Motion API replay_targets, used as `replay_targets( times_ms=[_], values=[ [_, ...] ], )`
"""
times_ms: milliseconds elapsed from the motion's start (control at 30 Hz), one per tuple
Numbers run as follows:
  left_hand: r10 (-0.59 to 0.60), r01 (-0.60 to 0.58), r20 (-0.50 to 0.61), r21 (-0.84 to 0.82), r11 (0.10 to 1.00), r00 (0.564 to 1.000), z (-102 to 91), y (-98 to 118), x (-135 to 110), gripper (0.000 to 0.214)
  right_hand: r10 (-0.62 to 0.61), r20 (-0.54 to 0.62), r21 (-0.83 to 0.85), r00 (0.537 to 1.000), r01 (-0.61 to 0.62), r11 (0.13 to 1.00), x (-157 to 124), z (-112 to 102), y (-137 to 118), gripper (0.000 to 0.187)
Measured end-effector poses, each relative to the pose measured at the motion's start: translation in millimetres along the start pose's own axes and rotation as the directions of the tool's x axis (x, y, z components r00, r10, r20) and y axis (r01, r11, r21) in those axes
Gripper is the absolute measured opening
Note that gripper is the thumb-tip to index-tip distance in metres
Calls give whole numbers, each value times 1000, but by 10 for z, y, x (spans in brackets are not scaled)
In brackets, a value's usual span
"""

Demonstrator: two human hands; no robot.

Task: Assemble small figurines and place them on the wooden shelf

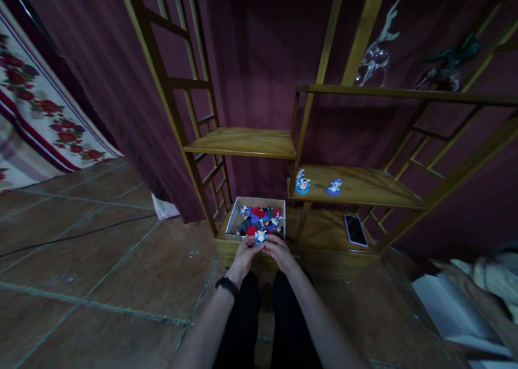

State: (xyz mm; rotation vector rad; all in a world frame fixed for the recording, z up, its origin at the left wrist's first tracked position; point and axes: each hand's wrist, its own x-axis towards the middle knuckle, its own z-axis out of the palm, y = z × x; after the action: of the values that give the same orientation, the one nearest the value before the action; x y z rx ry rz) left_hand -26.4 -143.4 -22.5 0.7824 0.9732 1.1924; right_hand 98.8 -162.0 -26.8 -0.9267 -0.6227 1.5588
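Observation:
A small blue-and-white figurine (261,237) is held between my two hands, just in front of an open white box (238,203). My left hand (244,253), with a black band on its wrist, grips it from the left. From the other side the fingers of my right hand (279,250) close on it too. Inside the box lie several jumbled figurines (259,216) in red, purple, grey and blue. On the shelf to the right stand blue-based figurines (302,185) near the post and a purple figurine (334,186) farther right.
The wooden shelf unit (243,141) rises ahead with upright posts. A phone (356,230) lies on its bottom board. A clear deer ornament (376,61) and a dark green ornament (449,64) stand on the upper right shelf. A white carton (453,309) sits on the floor at right.

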Motion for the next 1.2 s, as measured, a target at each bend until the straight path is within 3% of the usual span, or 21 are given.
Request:
replay_targets(
  times_ms=[267,500,700,900,1200],
  values=[
    [-27,27,60,6,1000,998,-4,0,-96,44,-73,2,-32,997,73,997,-109,-1,-48,36],
    [-62,66,49,-78,995,997,-15,-130,-59,41,-33,19,-18,999,33,999,-125,-4,-73,33],
    [-6,14,106,-81,997,994,66,-211,-117,37,-59,72,-38,996,62,997,-243,-87,-134,29],
    [10,-5,99,-52,999,995,90,-174,-176,40,-122,-27,4,992,123,992,-235,-140,-24,34],
    [46,-45,73,-18,999,996,49,-152,-246,39,-152,-72,-78,986,146,986,-229,-104,37,35]
  ],
)
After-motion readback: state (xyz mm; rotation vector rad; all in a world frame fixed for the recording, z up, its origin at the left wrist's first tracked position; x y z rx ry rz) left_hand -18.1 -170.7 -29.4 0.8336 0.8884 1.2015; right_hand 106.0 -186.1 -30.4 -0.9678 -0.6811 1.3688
